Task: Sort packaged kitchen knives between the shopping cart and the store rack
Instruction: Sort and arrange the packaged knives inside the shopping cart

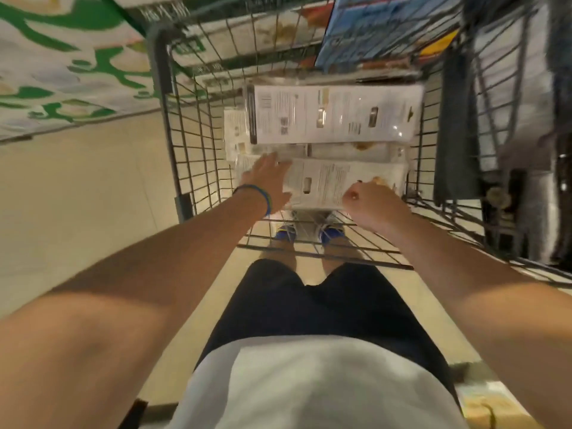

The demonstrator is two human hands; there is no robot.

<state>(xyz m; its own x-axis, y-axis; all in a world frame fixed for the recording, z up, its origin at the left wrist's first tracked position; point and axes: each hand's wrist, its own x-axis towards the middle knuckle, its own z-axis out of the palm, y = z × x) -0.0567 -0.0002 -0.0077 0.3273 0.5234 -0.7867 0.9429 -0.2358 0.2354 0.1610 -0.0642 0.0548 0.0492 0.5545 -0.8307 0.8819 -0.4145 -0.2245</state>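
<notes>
Packaged knife (pixel 322 181) in shopping cart (pixel 198 144) is gripped by curled right hand (pixel 368 202) (left hand (pixel 266 181) laid flat upon it).

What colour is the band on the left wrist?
The band is mostly blue with a touch of green, seen in the head view.

cart (pixel 185 140): dark wire metal, matt
knife packs (pixel 334 114): glossy clear plastic over printed paper card
floor (pixel 77 187): smooth, pale, slight sheen
wristband (pixel 266 198): smooth, blue-green
</notes>
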